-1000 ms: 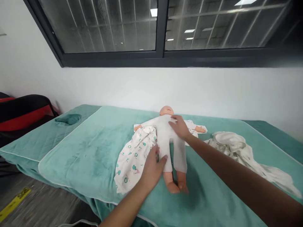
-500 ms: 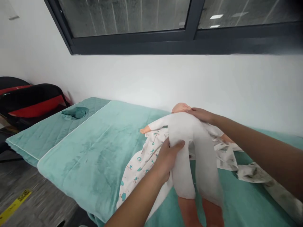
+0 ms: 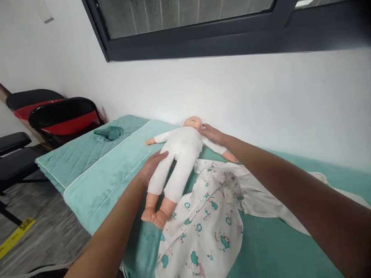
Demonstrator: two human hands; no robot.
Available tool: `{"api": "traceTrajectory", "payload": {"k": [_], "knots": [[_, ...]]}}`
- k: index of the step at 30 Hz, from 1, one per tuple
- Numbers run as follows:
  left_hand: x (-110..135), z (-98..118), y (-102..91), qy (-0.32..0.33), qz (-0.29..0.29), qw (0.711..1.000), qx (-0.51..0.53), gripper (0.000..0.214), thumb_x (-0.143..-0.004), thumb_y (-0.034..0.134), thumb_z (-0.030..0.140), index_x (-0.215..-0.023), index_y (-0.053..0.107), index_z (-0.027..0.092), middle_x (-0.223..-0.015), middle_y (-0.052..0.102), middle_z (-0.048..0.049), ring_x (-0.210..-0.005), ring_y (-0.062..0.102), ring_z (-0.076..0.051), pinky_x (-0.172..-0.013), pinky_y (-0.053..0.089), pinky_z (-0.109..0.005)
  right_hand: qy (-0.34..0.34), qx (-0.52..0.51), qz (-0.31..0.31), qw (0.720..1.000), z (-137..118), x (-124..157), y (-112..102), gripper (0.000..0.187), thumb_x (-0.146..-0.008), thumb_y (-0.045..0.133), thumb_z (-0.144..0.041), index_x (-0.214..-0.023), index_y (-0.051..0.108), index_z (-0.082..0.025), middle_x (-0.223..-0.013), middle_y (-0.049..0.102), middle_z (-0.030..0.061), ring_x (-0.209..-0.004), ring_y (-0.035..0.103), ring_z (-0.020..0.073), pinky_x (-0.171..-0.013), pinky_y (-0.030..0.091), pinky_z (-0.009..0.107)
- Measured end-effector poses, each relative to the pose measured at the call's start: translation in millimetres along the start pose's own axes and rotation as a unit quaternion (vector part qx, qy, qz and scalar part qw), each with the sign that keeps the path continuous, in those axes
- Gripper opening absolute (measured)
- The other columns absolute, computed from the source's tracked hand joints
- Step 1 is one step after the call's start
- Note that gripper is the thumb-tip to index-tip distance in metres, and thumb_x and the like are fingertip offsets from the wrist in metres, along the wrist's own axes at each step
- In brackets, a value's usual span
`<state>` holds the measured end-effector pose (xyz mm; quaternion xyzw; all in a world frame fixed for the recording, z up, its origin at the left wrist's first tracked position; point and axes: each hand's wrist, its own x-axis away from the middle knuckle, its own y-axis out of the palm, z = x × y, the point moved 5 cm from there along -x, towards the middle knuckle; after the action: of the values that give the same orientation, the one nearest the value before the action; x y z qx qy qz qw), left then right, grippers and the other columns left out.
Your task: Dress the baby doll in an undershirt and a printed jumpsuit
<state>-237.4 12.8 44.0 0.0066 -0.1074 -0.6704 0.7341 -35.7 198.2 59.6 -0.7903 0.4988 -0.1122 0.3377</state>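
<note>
Closest of all, well below the left fingers, a pale cable (image 3: 52, 267) runs in at the bottom edge beside the left forearm. To the right of those fingers and nearer the camera lies a white cloth printed with teal figures (image 3: 203, 224), loosely rumpled; its upper end sits below the right fingers. Plain white fabric (image 3: 261, 193) stretches from it, passing under the right forearm.

The doll (image 3: 181, 144), in a white suit, lies on its back between the two hands, feet nearest, head away. The left hand (image 3: 152, 166) holds it at the hip, thumb over the front and the other fingers out of sight along its side. Beyond it, the right hand (image 3: 213, 133) touches the neck and shoulder; its fingers are partly hidden, so I cannot tell how far they close. One doll arm reaches out above the left fingers, the other below the right ones.

A teal cover (image 3: 272, 247) spreads beneath everything. Left of the left fingers are a yellow strip (image 3: 19, 235) on the grey floor (image 3: 58, 212) and, farther up, black-and-red chairs (image 3: 69, 123). A bunched teal cloth (image 3: 108, 134) lies up and left of them. Past the right fingers rise the white wall (image 3: 246, 88) and a dark window frame (image 3: 188, 42).
</note>
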Motion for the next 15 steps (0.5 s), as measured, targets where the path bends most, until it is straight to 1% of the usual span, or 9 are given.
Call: {"api": "traceTrajectory", "payload": {"k": [2, 4, 5, 7, 9, 10, 12, 13, 15], "knots": [[-2, -5, -9.3, 0.013, 0.017, 0.996, -0.084, 0.048, -0.075, 0.071, 0.050, -0.107, 0.068, 0.014, -0.113, 0.072, -0.0135, -0.101, 0.067, -0.032, -0.093, 0.052, -0.045, 0.025, 0.050, -0.010, 0.998, 19, -2, 3, 0.056, -0.087, 0.040, -0.068, -0.111, 0.062, -0.023, -0.115, 0.069, 0.0080, -0.102, 0.063, 0.0274, -0.086, 0.052, 0.038], [5, -6, -21.6, 0.053, 0.086, 0.970, -0.223, 0.045, -0.082, 0.063, 0.047, -0.115, 0.065, 0.017, -0.119, 0.069, -0.0123, -0.105, 0.065, -0.031, -0.096, 0.049, -0.046, 0.052, 0.090, -0.025, 0.994, 43, 10, -4, 0.054, -0.090, 0.034, -0.066, -0.102, 0.064, -0.022, -0.108, 0.070, 0.0090, -0.095, 0.064, 0.0266, -0.083, 0.051, 0.038], [14, -5, -26.6, 0.088, 0.127, 0.941, -0.300, 0.043, -0.086, 0.058, 0.045, -0.120, 0.063, 0.018, -0.122, 0.068, -0.0120, -0.107, 0.064, -0.030, -0.097, 0.048, -0.047, 0.069, 0.114, -0.033, 0.991, 56, 22, -12, 0.053, -0.090, 0.034, -0.065, -0.094, 0.064, -0.022, -0.102, 0.071, 0.0097, -0.092, 0.064, 0.0266, -0.082, 0.050, 0.038], [43, 0, -26.2, 0.193, 0.176, 0.856, -0.446, 0.038, -0.092, 0.049, 0.036, -0.124, 0.061, 0.020, -0.124, 0.066, -0.0115, -0.114, 0.060, -0.030, -0.100, 0.045, -0.049, 0.110, 0.165, -0.049, 0.979, 82, 57, -33, 0.050, -0.088, 0.039, -0.064, -0.074, 0.062, -0.021, -0.082, 0.070, 0.0109, -0.081, 0.063, 0.0274, -0.080, 0.048, 0.040], [83, -4, -7.1, 0.309, 0.131, 0.767, -0.547, 0.035, -0.093, 0.044, 0.027, -0.123, 0.062, 0.022, -0.122, 0.066, -0.0110, -0.116, 0.058, -0.030, -0.101, 0.044, -0.049, 0.148, 0.212, -0.058, 0.964, 103, 102, -58, 0.048, -0.084, 0.046, -0.064, -0.062, 0.057, -0.023, -0.070, 0.066, 0.0110, -0.076, 0.063, 0.0283, -0.078, 0.047, 0.042], [104, -10, 7.3, 0.351, 0.086, 0.738, -0.570, 0.036, -0.092, 0.045, 0.025, -0.124, 0.061, 0.023, -0.120, 0.067, -0.0103, -0.113, 0.059, -0.028, -0.100, 0.046, -0.047, 0.165, 0.232, -0.056, 0.957, 110, 124, -69, 0.047, -0.082, 0.047, -0.064, -0.062, 0.057, -0.023, -0.071, 0.066, 0.0113, -0.075, 0.062, 0.0289, -0.077, 0.047, 0.043], [138, -30, 39.7, 0.376, -0.002, 0.713, -0.592, 0.039, -0.094, 0.044, 0.022, -0.131, 0.055, 0.025, -0.122, 0.066, -0.0095, -0.112, 0.060, -0.025, -0.097, 0.048, -0.041, 0.184, 0.259, -0.061, 0.946, 114, 165, -85, 0.046, -0.078, 0.051, -0.066, -0.065, 0.060, -0.023, -0.076, 0.068, 0.0117, -0.076, 0.063, 0.0302, -0.076, 0.046, 0.045], [148, -41, 55.7, 0.358, -0.022, 0.712, -0.604, 0.042, -0.095, 0.044, 0.023, -0.136, 0.051, 0.024, -0.125, 0.064, -0.0105, -0.114, 0.059, -0.025, -0.096, 0.049, -0.040, 0.185, 0.268, -0.066, 0.943, 112, 183, -89, 0.045, -0.076, 0.054, -0.067, -0.067, 0.062, -0.023, -0.079, 0.069, 0.0119, -0.077, 0.063, 0.0311, -0.075, 0.046, 0.045], [153, -60, 83.3, 0.288, -0.011, 0.716, -0.635, 0.058, -0.090, 0.057, 0.037, -0.142, 0.043, 0.017, -0.135, 0.057, -0.0173, -0.123, 0.053, -0.033, -0.100, 0.046, -0.048, 0.174, 0.275, -0.083, 0.942, 99, 210, -88, 0.041, -0.071, 0.062, -0.064, -0.073, 0.066, -0.023, -0.085, 0.071, 0.0117, -0.082, 0.064, 0.0327, -0.077, 0.046, 0.044]]}}
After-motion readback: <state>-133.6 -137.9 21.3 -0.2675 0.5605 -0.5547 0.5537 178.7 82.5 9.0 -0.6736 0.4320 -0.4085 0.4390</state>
